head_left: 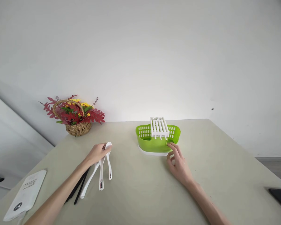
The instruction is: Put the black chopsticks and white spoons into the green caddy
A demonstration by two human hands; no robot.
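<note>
Left of the middle, my left hand (98, 153) is closed with thumb and fingers at the bowl of a white spoon (109, 164), its handle pointing toward me. Two more white spoons lie beside it, a middle one (101, 176) and a longer one (89, 182); their upper ends are partly under the hand. Black chopsticks (81, 187) rest under my left forearm. My right hand (177, 162) grips the front right side of a green cutlery basket (152, 144) with bent fingers. A white slotted rack (159, 126) spans the basket, which stands on a white base tray (150, 153).
A wicker basket (78, 128) of red and yellow artificial flowers stands at the back left, near the wall. A white packet (25, 195) lies at the table's left edge. Part of a dark flat object (279, 197) shows at the right edge.
</note>
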